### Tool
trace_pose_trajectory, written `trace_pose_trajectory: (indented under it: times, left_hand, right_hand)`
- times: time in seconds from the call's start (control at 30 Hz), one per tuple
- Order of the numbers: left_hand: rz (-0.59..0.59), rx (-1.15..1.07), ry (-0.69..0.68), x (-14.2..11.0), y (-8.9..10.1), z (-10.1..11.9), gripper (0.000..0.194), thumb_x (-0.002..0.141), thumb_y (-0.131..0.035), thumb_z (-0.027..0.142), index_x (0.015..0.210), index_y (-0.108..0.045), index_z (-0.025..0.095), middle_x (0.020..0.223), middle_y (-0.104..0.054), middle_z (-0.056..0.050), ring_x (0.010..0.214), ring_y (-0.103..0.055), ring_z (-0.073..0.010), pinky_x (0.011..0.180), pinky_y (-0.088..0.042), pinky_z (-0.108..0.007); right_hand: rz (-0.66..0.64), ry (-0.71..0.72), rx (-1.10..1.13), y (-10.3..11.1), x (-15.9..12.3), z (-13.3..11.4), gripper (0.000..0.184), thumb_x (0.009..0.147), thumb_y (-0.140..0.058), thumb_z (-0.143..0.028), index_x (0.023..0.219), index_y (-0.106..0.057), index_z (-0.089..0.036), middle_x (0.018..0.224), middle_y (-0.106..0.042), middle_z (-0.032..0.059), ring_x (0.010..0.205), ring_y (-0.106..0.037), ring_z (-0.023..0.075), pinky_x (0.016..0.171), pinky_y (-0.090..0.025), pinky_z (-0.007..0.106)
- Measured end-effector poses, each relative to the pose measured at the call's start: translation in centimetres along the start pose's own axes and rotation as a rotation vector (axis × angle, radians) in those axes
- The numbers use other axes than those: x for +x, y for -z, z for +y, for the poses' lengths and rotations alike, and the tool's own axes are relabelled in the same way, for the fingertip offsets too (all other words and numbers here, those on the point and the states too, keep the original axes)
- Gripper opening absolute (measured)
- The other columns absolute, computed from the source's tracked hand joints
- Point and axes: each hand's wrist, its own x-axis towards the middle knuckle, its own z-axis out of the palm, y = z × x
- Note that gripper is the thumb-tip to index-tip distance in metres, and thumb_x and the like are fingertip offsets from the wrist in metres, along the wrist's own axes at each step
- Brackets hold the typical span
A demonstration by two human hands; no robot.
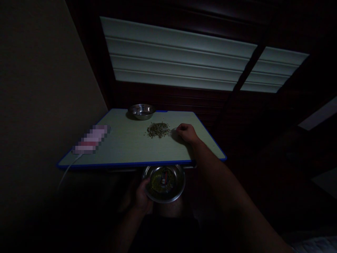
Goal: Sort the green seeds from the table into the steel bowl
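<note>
Small brown grains [158, 129] remain heaped on the pale, blue-edged counter [126, 144]; right hand's [186, 133] fingers pinch a thin clear piece [172, 132], left hand's [143, 196] clamp a round steel bowl [180, 182].

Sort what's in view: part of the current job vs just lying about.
Apparently in the job:
right hand, at the grain pile, with a small dim object
left hand, on the lower bowl
table, under the pile

Apparently lying about:
pixelated item
white cable
far bowl, untouched, role unclear
</note>
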Motion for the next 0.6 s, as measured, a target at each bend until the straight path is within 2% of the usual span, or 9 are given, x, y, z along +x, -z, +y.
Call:
trace_pose_trajectory:
  times: [0.2, 0.43, 0.6]
  left_hand:
    - [-0.037, -0.016, 0.031, 0.09, 0.26, -0.15, 0.020, 0.068, -0.064, 0.023, 0.081, -0.075, 0.014, 0.077, -0.077, -0.012, 0.096, -0.072, -0.0351, 0.086, -0.058, -0.044]
    - [-0.011, 0.006, 0.003, 0.38, 0.39, -0.15, 0.019, 0.067, -0.064, 0.021, 0.081, -0.075, 0.013, 0.077, -0.077, -0.011, 0.091, -0.073, -0.0325, 0.084, -0.059, -0.042]
    - [0.000, 0.013, 0.048, 0.17, 0.18, -0.01, 0.018, 0.071, -0.061, 0.021, 0.080, -0.075, 0.014, 0.076, -0.077, -0.012, 0.093, -0.073, -0.0337, 0.084, -0.059, -0.044]
  right_hand:
    - [-0.013, -0.003, 0.021, 0.03, 0.10, 0.07, 0.013, 0.060, -0.060, -0.029, 0.064, -0.063, -0.017, 0.059, -0.059, -0.0013, 0.058, -0.050, 0.0124, 0.059, -0.039, 0.026]
    - [-0.032, -0.028, 0.052, 0.03, 0.05, -0.01, 0.014, 0.059, -0.060, -0.031, 0.062, -0.061, -0.017, 0.058, -0.057, -0.0017, 0.056, -0.048, 0.0115, 0.056, -0.038, 0.025]
    - [-0.034, -0.014, 0.043, -0.05, -0.01, 0.08, 0.016, 0.060, -0.061, -0.032, 0.064, -0.063, -0.017, 0.059, -0.059, -0.0015, 0.057, -0.049, 0.0116, 0.055, -0.038, 0.024]
